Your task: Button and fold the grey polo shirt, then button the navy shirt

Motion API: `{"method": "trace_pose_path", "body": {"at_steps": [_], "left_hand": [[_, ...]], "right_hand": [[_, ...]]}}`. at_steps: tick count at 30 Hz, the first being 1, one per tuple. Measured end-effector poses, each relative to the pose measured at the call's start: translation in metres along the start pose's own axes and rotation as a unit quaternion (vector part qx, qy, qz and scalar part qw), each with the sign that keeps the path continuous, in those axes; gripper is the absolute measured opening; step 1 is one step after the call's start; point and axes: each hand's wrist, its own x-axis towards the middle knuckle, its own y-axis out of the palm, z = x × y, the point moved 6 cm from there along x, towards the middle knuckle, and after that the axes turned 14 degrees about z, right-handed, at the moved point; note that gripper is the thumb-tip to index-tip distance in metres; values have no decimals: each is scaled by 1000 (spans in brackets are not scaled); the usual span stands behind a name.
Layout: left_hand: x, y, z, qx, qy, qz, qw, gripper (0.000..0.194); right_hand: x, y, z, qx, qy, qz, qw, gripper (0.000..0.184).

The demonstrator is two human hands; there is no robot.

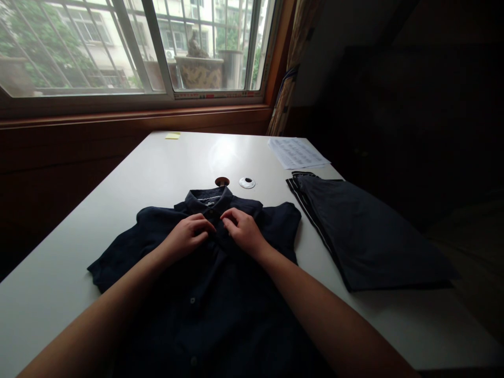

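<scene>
A dark navy short-sleeved shirt (232,294) lies front up on the white table, its collar (208,198) toward the window. Just below the collar, my left hand (191,234) pinches the shirt's front edge on the left side of the placket. My right hand (242,228) is closed with thumb and fingertips on the cloth on the other side, a small gap from the left. Whether a button is between the fingertips is too small to tell. Lower down the front, a pale button (192,300) shows.
Folded dark shorts or trousers (366,231) lie along the table's right side. Printed sheets (297,152) and a yellow sticky note (172,135) are at the far edge. A round cable hole (222,181) and its white cover (247,182) sit beyond the collar. A barred window stands behind.
</scene>
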Motion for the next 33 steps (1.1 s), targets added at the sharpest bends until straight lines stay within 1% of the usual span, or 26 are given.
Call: {"method": "trace_pose_path", "body": {"at_steps": [14,17,33], "left_hand": [[-2,0,4,17,18,-32,999,29],[-2,1,5,17,24,-28,999,30],[-2,4,1,51,42,-15,998,25]], "right_hand": [[0,-1,4,-9,-9,0,1000,14],[0,-1,5,-11,-6,3,1000,14],[0,-1,5,-24,-17,8,1000,14]]}}
